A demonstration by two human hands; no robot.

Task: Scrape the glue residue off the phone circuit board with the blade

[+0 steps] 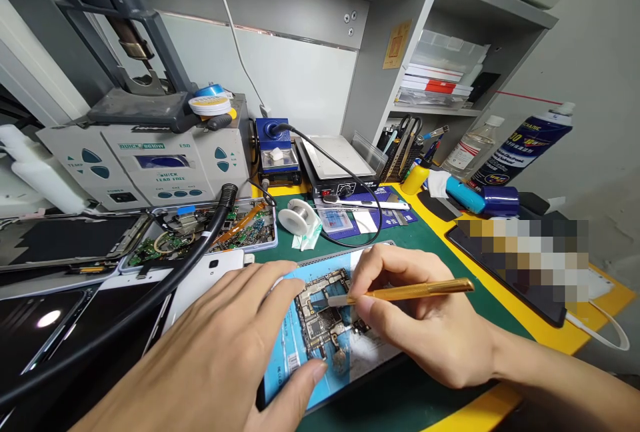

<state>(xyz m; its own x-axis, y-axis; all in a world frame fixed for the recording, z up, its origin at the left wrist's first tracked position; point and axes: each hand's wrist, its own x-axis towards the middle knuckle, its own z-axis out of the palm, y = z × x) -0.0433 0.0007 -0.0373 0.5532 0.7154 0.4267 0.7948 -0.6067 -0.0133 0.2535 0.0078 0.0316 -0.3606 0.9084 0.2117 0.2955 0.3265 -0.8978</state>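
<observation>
A phone circuit board (325,315) lies on a flat blue, picture-printed panel (286,345). My left hand (225,339) rests at the panel's left side, thumb and fingers spread around the board's near-left edge and holding nothing. In my right hand (430,325) is a slim golden-handled craft knife (425,290), pinched between thumb and fingers. Its blade points left and reaches over the upper middle of the board; whether the tip touches the surface, I cannot tell. My right fingers cover the board's right part.
A black hose (200,252) crosses the left side from a hot-air station (165,162). Behind the panel are a wire spool (295,217), a soldering station (274,152) and a hot plate (335,159). A dark phone (505,272) lies at right, near a blue can (525,142).
</observation>
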